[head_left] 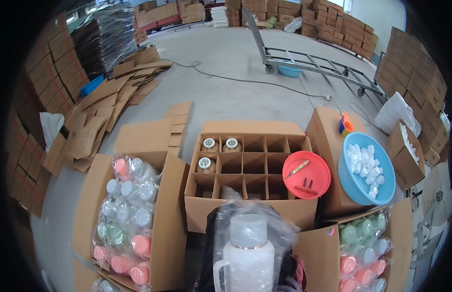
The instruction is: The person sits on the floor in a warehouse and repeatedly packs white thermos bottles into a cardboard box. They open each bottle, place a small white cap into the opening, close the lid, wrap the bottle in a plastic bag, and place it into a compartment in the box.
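A white vacuum flask [249,265] with a side handle and a pale grey cap [248,231] stands upright close in front of my body. A loose clear plastic bag [280,221] surrounds it and rises behind the cap. At the lower edge, right of the flask, a dark patch that looks like my gloved right hand [289,286] shows only in part; its fingers are hidden. My left hand is out of sight. Beyond the flask sits a divided carton [250,214]. Three white-capped bottles, one of them a front-left bottle [205,165], occupy cells on its left side.
A red round tray [318,168] with small tools rests on the carton's right side. Beside it is a blue basin [343,182] of white caps. Bagged flasks fill the left carton [170,224] and right carton [321,258]. Flattened cardboard [97,109] and a metal trolley [313,63] lie beyond.
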`<state>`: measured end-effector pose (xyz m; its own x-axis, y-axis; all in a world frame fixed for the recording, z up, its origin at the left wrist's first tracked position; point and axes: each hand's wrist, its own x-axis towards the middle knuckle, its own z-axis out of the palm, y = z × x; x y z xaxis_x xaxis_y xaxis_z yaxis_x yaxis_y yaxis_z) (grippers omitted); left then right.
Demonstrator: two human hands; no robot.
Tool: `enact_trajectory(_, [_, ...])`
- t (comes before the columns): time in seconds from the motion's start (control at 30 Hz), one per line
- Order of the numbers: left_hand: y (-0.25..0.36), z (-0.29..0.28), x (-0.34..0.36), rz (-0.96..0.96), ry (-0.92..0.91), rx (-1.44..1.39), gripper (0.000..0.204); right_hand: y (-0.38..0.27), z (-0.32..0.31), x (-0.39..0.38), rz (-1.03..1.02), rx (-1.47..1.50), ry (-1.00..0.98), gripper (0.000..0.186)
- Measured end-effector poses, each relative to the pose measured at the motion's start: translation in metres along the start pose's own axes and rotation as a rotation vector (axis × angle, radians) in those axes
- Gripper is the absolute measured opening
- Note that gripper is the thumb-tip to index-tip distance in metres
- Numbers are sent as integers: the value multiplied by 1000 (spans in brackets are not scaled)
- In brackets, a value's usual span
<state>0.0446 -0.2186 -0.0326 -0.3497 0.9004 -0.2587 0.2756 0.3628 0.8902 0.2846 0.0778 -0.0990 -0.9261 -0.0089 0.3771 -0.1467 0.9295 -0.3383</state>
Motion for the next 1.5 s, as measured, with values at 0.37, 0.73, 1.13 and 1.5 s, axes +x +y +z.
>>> enact_trajectory(0.37, [0,-45,53,-243,342,-616,35,-2,-5,-7,-49,218,-152,20])
enact_trajectory(0.73, [-90,-155,138,326,1022,-1556,22,62,85,430,-122,404,93,34])
enact_trajectory(1.13, [-239,-275,327,-287,1258,-509,27,15,105,396,-237,319,-343,22])
enact_trajectory(1.5, [-271,-410,206,-307,1564,478,38,6,110,408,-308,262,-467,29])
